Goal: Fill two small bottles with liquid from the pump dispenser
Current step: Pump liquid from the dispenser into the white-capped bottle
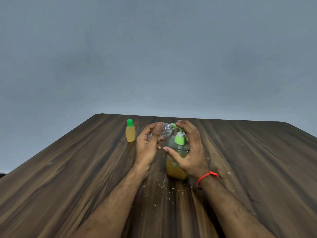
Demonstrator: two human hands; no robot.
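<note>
My left hand (148, 143) grips a small clear bottle (165, 131), tilted with its open mouth against the green spout of the pump dispenser (176, 167). The dispenser is a clear bottle about half full of orange-yellow liquid, standing mid-table with a green pump head (180, 137). My right hand (188, 148) arches over the pump, with its fingertips on the pump top and its thumb in front of the dispenser body. A second small bottle (130, 133), holding yellow liquid and capped in green, stands upright to the left of my left hand.
Everything sits on a dark wooden table (68, 169) whose far edge runs just behind the bottles. Small pale crumbs (163, 186) lie scattered in front of the dispenser. A red thread bracelet (206, 176) circles my right wrist. A grey wall lies beyond.
</note>
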